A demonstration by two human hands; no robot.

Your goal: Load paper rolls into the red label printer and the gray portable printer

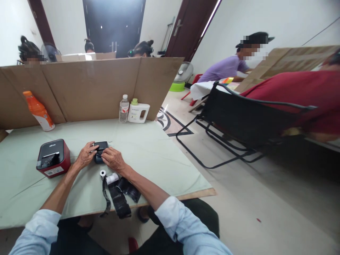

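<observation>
A small black device (100,148) lies on the pale green table top (148,152). My left hand (85,156) grips its left side with the fingers curled over it. On the device's right side rests my right hand (113,159), fingertips pressing on its top. Just in front of my hands lie two small white paper rolls (109,176) and a black pouch with a strap (119,198), which hangs over the near table edge.
A red and black label printer (53,158) stands at the left. An orange bottle (39,110), a clear water bottle (123,108) and a white jug (138,112) stand against the cardboard screen (87,86). A black folding chair (239,124) and other seated people are at the right.
</observation>
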